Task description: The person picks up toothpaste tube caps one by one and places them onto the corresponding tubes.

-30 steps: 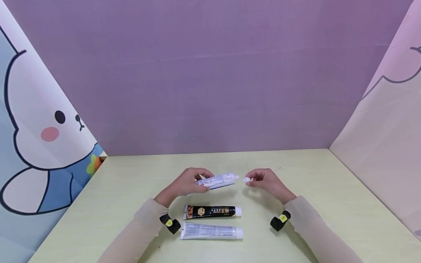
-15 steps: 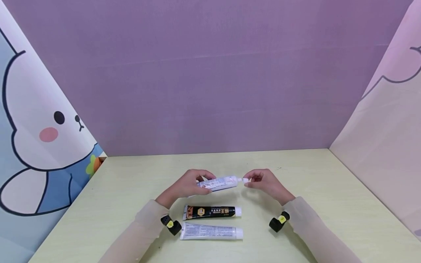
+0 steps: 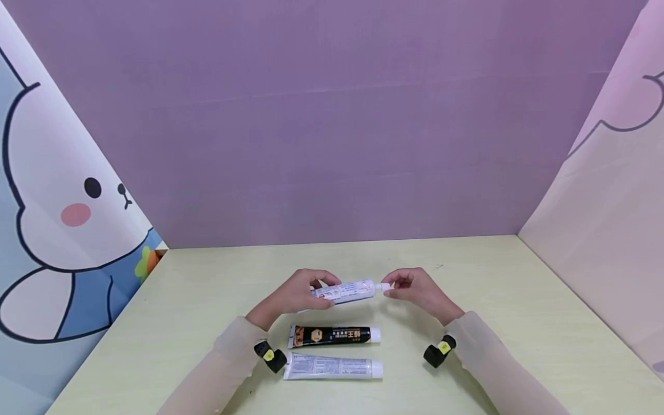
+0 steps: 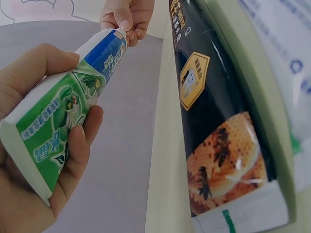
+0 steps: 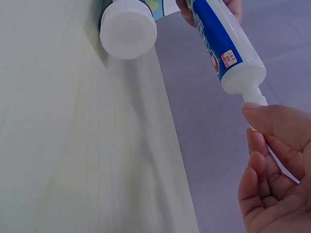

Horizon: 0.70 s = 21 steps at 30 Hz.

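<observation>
My left hand point(image 3: 298, 295) grips a toothpaste tube point(image 3: 353, 291) around its body, above the table. In the left wrist view the tube point(image 4: 73, 104) shows a green and blue printed front. My right hand point(image 3: 421, 290) pinches a small white cap point(image 3: 385, 286) between thumb and fingers at the tube's nozzle. In the right wrist view the threaded nozzle point(image 5: 253, 91) runs down to the cap, which the right thumb point(image 5: 277, 119) mostly hides. How far the cap sits on the threads, I cannot tell.
A black toothpaste tube point(image 3: 334, 335) with a white cap lies on the pale table point(image 3: 218, 346), nearer than the hands. Just in front of it lies a white toothpaste tube point(image 3: 332, 367), parallel to it. A purple panel point(image 3: 337, 144) stands behind the table.
The cap was apart from the nozzle one second ago. Tube and cap have come together, the tube moving slightly right and the right hand slightly left. The two lying tubes have not moved.
</observation>
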### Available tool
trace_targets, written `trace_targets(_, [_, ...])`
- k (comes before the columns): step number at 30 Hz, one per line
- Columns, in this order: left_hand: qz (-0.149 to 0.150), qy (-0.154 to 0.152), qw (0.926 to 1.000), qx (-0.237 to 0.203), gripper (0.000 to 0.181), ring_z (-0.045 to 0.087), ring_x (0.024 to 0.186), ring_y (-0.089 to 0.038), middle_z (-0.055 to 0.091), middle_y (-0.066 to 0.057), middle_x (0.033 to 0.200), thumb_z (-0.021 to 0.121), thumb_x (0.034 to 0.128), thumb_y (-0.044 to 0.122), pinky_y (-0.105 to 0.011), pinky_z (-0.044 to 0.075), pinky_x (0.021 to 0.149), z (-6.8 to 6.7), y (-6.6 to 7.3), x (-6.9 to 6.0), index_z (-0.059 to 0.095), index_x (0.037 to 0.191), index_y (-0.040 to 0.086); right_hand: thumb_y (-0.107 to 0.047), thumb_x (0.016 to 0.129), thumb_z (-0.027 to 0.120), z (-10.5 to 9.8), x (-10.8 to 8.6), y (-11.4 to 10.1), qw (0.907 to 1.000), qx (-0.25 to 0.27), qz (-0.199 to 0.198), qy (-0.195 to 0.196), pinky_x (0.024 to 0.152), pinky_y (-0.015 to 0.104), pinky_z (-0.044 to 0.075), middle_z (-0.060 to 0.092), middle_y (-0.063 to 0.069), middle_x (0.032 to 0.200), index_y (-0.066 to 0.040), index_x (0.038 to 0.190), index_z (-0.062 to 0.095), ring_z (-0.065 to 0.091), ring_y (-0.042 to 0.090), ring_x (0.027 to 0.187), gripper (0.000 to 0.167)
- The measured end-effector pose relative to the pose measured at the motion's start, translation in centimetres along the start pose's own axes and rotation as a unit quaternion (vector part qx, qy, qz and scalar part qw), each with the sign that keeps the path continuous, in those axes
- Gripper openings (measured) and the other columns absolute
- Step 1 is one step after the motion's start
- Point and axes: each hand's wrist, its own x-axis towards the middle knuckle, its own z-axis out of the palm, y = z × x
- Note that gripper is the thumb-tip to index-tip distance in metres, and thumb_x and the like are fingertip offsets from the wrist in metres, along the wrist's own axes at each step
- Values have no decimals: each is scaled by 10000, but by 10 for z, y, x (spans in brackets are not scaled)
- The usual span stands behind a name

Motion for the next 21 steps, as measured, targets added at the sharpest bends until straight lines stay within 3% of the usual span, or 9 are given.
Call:
trace_targets(9, [-32, -85, 9998, -155, 382, 537, 818, -181, 626, -62, 1097, 737, 782, 123, -236, 449, 634, 1, 5, -1, 656, 1154, 97, -62, 795, 728, 0, 13, 32, 10000, -6, -61, 18, 598, 218, 419, 589, 30, 778, 3, 987, 686, 502, 152, 710, 207])
trace_targets(21, [103, -173, 9998, 3, 354, 543, 801, -155, 634, -2, 1058, 734, 784, 150, -239, 462, 636, 0, 1, 0, 667, 1130, 130, -80, 770, 754, 1, 14, 36, 9999, -19, -141, -64, 624, 225, 429, 616, 47, 828, -29, 966, 705, 516, 189, 753, 208])
